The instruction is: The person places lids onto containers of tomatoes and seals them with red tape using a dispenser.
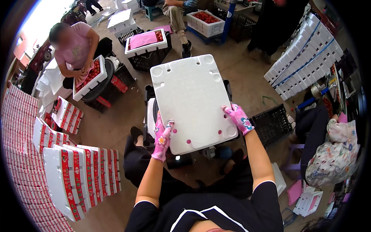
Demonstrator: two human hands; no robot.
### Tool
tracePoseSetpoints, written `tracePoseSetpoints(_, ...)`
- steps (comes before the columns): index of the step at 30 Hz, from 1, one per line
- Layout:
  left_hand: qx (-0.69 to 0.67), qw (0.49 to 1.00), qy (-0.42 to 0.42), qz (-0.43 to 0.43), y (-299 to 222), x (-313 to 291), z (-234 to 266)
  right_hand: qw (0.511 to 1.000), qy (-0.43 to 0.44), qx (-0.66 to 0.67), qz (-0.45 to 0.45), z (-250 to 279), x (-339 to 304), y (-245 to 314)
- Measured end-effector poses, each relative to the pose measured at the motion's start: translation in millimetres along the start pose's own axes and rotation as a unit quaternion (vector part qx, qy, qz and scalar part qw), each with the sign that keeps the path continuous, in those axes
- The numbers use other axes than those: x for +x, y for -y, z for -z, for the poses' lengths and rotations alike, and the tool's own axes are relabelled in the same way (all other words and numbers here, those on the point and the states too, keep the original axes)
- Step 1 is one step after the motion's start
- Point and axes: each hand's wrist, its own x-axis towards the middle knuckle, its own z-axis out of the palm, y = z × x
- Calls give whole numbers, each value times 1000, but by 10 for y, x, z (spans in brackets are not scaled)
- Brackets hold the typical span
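Left hand (162, 135) and right hand (239, 119), both gloved in pink, grip one white foam panel (195, 102) by its edges at eight and four o'clock. I think they hold both sides so it stays flat. It is right ahead of the body, at twelve. From the panel, one black crate (271, 124) is at three. Farther out, I count red fruit (205, 16) in three spots: a white box (92, 86) at ten, a second box (148, 50) at eleven, a third box (210, 30) at twelve. All three sit up high, maybe for easy reaching.
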Motion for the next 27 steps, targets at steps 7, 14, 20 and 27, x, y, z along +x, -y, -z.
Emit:
tracePoseSetpoints(7,-3,999,-33,23,217,132,-202,981,-78,-178,-15,151,290,-282)
tracePoseSetpoints(14,78,996,-29,-18,180,62,-334,967,-123,-219,33,181,174,-485)
tracePoseSetpoints(20,219,957,-107,-157,680,121,-329,956,-138,-220,139,173,229,-621)
tracePoseSetpoints(27,411,854,-219,-234,1278,129,-153,986,-48,-112,116,199,481,-1139)
